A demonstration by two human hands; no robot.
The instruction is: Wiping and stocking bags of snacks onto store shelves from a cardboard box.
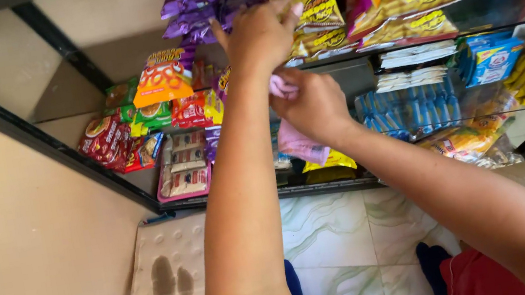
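We see the right hand (316, 104) clenched around a soft pink cloth (299, 143), which bunches above the knuckles and hangs down just below the fist. The left hand (260, 33) sits directly above it, fingers curled onto a yellow-and-maroon crinkled snack bag (316, 0) on the glass shelf (347, 58). Purple foil packets (191, 6) lie just left of that hand.
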